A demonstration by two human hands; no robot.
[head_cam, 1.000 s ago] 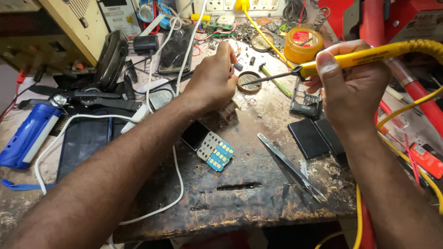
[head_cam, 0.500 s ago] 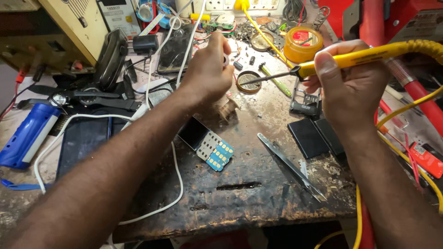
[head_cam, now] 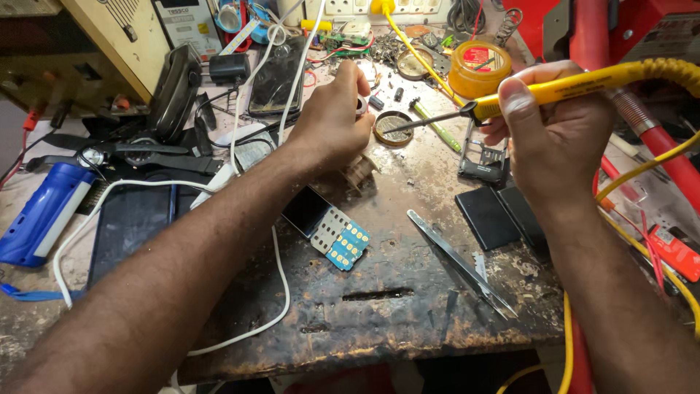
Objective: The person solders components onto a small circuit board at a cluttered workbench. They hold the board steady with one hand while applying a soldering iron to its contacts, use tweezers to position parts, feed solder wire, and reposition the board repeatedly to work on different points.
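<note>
Head view: right hand [head_cam: 558, 138] had a closed grip on yellow soldering iron [head_cam: 554, 91], tip at round tin [head_cam: 394, 128]; left hand [head_cam: 332, 124] pinched white piece [head_cam: 361, 106].

Two bare hands work over the scarred wooden workbench [head_cam: 408, 321]: left hand [head_cam: 332, 124] and right hand [head_cam: 558, 138]. One yellow-handled soldering iron [head_cam: 576, 84], one pair of steel tweezers [head_cam: 459, 263], two black rectangular battery-like slabs [head_cam: 487, 217], one blue-keyed phone board [head_cam: 328, 230], one blue torch [head_cam: 40, 211].

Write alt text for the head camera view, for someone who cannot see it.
The right hand holds a yellow soldering iron, tip over a small round tin; the left hand pinches something small. A keypad phone and tweezers lie on the worn bench.
</note>
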